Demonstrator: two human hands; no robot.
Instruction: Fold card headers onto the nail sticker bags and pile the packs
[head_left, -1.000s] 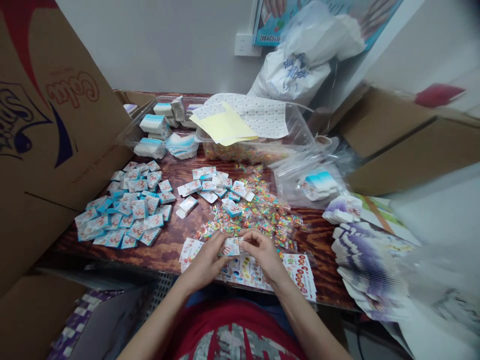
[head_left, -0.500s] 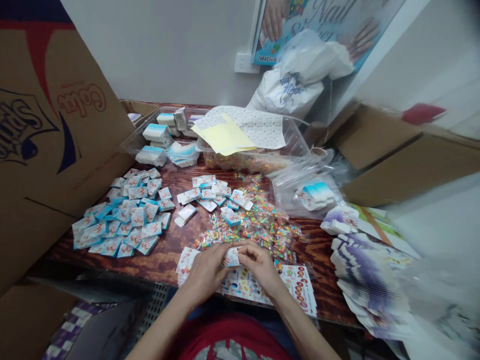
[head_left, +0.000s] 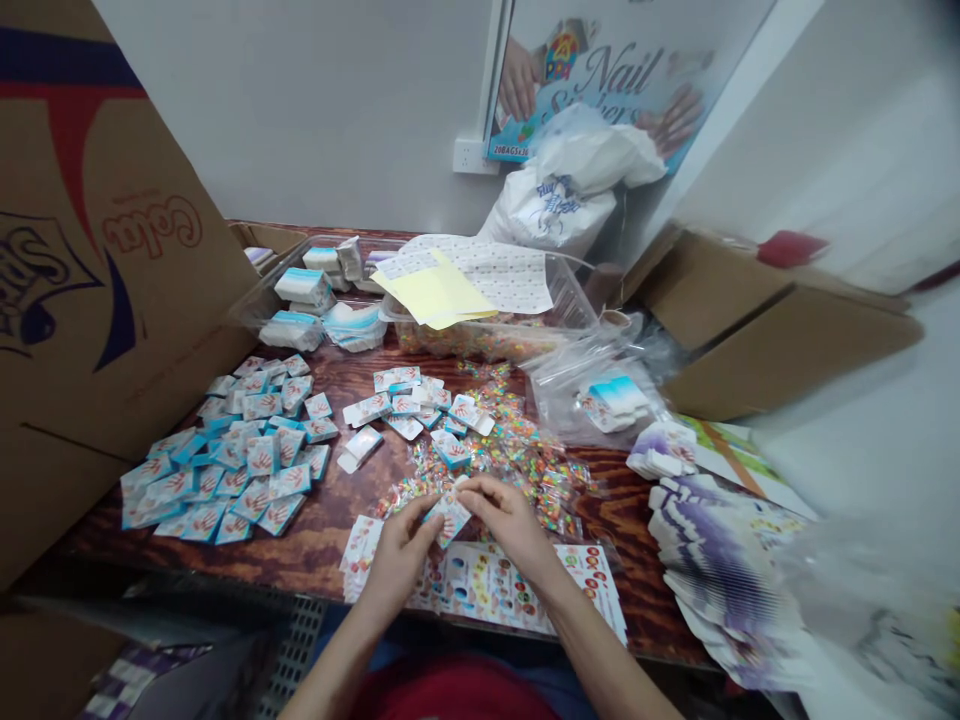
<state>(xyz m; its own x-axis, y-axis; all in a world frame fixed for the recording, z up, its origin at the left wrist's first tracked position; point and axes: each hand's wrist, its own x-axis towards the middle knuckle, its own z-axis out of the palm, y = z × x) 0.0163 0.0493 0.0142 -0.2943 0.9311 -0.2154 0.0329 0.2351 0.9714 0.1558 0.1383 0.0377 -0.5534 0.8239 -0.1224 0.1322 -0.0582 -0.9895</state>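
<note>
Between my two hands is a small white and blue printed box (head_left: 450,518), tilted above the sticker sheets. My left hand (head_left: 405,545) is closed on its left side. At its upper right end, the fingers of my right hand (head_left: 504,515) pinch the top part; what exactly they grip there is too small to make out. Under my hands lie the printed sticker sheets (head_left: 499,590). Just beyond them spreads a heap of small clear packets of colourful pieces (head_left: 517,440). Several similar small boxes (head_left: 405,400) lie at the heap's left edge.
A large pile of small boxes (head_left: 240,440) covers the left of the table beside a big carton (head_left: 97,260). Clear tubs (head_left: 585,300) with papers stand at the back. Flat purple cartons (head_left: 727,570) and a plastic bag (head_left: 547,370) lie to the right.
The small box has turned to a steeper tilt and shows more of its printed face. My right hand has shifted to its upper end. The camera view has tipped up slightly.
</note>
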